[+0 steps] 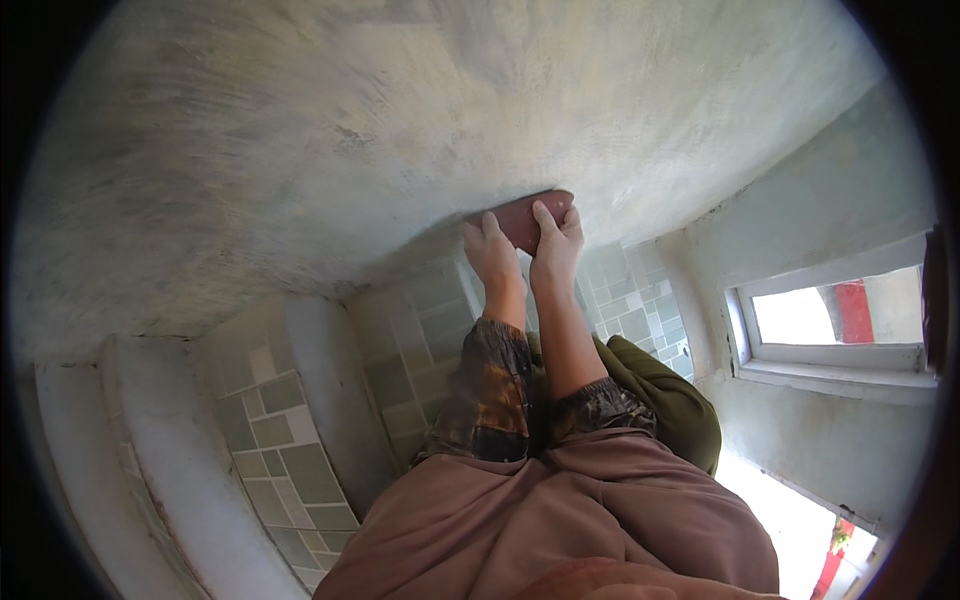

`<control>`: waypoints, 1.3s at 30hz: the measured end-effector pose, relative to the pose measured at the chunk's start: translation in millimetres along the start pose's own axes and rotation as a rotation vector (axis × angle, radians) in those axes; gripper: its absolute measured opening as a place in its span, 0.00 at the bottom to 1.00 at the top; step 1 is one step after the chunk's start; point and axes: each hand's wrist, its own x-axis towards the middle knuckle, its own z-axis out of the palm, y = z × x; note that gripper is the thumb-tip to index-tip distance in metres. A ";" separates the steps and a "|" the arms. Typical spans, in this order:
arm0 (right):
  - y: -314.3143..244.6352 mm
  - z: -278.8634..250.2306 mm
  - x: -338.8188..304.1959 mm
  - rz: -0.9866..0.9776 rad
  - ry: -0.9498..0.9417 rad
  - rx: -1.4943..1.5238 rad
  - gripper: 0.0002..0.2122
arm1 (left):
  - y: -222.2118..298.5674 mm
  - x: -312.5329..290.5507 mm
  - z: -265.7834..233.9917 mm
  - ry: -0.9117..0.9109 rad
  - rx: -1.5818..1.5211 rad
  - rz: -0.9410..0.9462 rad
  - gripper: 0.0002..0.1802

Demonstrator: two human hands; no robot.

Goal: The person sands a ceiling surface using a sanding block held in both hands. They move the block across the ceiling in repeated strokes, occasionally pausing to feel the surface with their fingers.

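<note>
Reddish-brown sheet [520, 222] is sitting at frame centre, slightly above the midline, and is running up to the right. Its far edge is lying against the mottled plaster surface [300, 110]; whether the whole far face is touching, can't tell.

Left hand [492, 252] is gripping the sheet's left end: thumb is pressing on the near face, the other fingers are mostly hiding. Right hand [556, 248] is pinching the right end, thumb lying flat on the near face, fingers curling at the right edge. Both grips are closing on the sheet; finger pressure can't be told.

Forearms are rising from lower centre. Dark patterned cuffs [487, 395] are covering them below the wrists. Pinkish-brown garment [560, 510] is filling the bottom centre; olive-green cloth [675, 400] is showing right of the right cuff.

Plaster is spanning the whole upper frame, with grey, cream and yellowish patches showing. Grey-green floor tiles [305, 472] with pale joints are showing lower left, and more are showing right of the forearms. Pale ledges [195, 470] are running down the left side. White-framed window [840, 315] is standing at right, a red strip showing through it. Bright opening [775, 505] is glaring at lower right.
</note>
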 end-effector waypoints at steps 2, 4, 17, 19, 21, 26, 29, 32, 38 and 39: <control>2.4 0.8 1.0 0.059 0.057 0.003 0.09 | 0.0 0.2 -0.9 -0.026 0.082 -0.008 0.20; 4.0 1.7 1.8 0.089 0.098 -0.003 0.09 | -0.5 3.0 1.7 0.002 0.027 -0.091 0.19; 8.5 6.9 2.5 0.071 0.171 -0.092 0.10 | 18.7 -5.2 9.4 0.053 0.040 -0.229 0.21; 9.1 7.2 1.6 0.031 0.131 -0.075 0.10 | 18.9 -6.3 9.4 0.053 0.042 -0.168 0.21; 9.5 6.3 0.5 -0.142 -0.007 -0.044 0.10 | 15.6 -9.9 6.3 0.031 -0.005 0.018 0.22; 13.7 8.3 -0.7 0.005 0.145 -0.242 0.09 | 14.4 -1.2 4.4 0.064 -0.067 -0.185 0.23; 17.6 12.0 -1.5 -0.054 0.122 -0.212 0.09 | 18.0 -2.6 4.9 0.113 -0.044 -0.092 0.23; 23.1 13.9 -4.3 -0.096 0.021 -0.169 0.09 | 21.4 -7.9 -3.3 0.062 0.004 0.030 0.23; 31.8 14.1 -9.8 0.057 0.086 -0.242 0.09 | 18.3 7.8 -6.3 0.201 -0.180 -0.210 0.25; 32.0 14.7 -9.2 -0.027 0.042 -0.223 0.09 | 14.7 6.4 -4.8 0.229 -0.106 -0.081 0.25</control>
